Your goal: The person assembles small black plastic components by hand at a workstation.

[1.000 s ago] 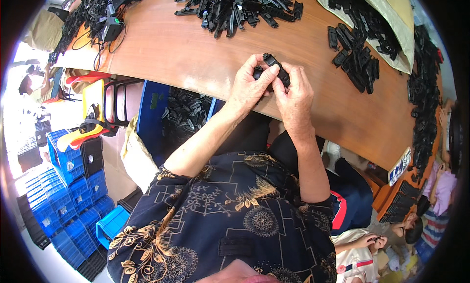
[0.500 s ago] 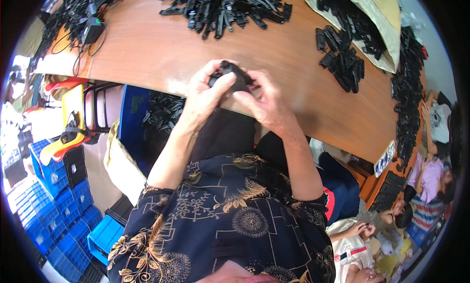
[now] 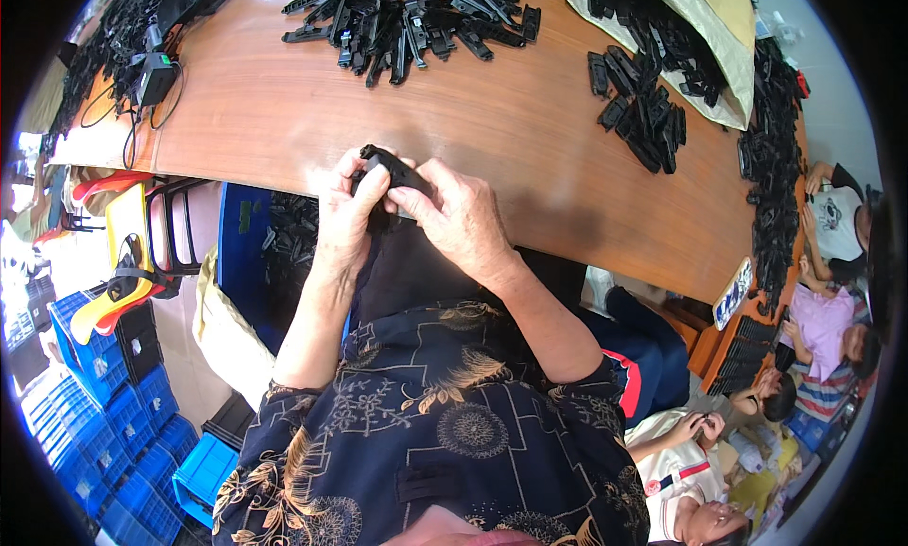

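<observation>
Between both hands, just over the near table edge, I hold a black plastic part [image 3: 399, 173], long and slightly curved. My left hand [image 3: 348, 201] grips one end, thumb on top. My right hand [image 3: 456, 210] pinches the other end with thumb and fingers. Part of the piece is hidden behind the fingers. Beyond the hands lies a heap of similar black plastic parts [image 3: 402, 26] on the table. A smaller pile of black parts [image 3: 643, 111] is further right.
The wooden table [image 3: 530, 158] spans the view. An open sack [image 3: 733, 64] spills black parts at right. A black adapter with cables [image 3: 154, 78] sits far left. Below the table edge is a blue bin [image 3: 236, 253]; blue crates [image 3: 95, 357] are stacked left. Co-workers [image 3: 681, 451] sit right.
The view has shifted a little. Both hands and the black part now sit further left and slightly lower, and the part is turned so more of its length shows.
</observation>
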The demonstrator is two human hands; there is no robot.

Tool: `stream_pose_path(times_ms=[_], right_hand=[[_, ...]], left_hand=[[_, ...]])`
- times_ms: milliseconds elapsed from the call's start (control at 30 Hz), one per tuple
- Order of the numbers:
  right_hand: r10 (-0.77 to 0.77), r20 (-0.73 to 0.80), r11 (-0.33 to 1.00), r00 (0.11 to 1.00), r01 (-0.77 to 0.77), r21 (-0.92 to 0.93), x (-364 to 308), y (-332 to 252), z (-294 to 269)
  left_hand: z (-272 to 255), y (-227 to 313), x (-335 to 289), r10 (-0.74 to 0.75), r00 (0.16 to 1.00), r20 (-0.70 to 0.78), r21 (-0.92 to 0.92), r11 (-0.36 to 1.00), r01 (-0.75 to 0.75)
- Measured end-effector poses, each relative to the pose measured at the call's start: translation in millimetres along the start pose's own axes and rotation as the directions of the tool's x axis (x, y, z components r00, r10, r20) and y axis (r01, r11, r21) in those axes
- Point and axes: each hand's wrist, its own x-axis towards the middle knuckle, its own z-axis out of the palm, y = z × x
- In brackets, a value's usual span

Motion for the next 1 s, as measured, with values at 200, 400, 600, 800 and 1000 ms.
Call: stream_pose_path(times_ms=[200, 400, 600, 800, 1000], right_hand=[[-0.120, 0.322, 0.993, 0.939, 0.119, 0.022, -2, -8, -24], [-0.281, -0.037, 0.627, 0.959, 0.154, -0.764, 28, 23, -150], [-0.158, -0.036, 0.075, 0.987, -0.025, -0.997, 49, 62, -192], [-0.205, 0.064, 0.250, 0.977, 0.116, -0.961, 57, 50, -175], [-0.235, 0.100, 0.426, 0.967, 0.195, -0.883, 40, 62, -179]], left_hand=[[-39, 25, -46, -0.082, 0.994, -0.066, 0.296, 0.950, 0.098], [-127, 70, -91, -0.166, 0.975, -0.147, 0.989, -0.062, 0.138], [-112, 103, -41, 0.208, 0.978, -0.018, 0.998, 0.065, 0.004], [-106, 99, 116, 0.471, 0.815, 0.337, 0.940, -0.208, -0.269], [-114, 84, 185, 0.372, 0.852, 0.370, 0.914, -0.310, -0.261]])
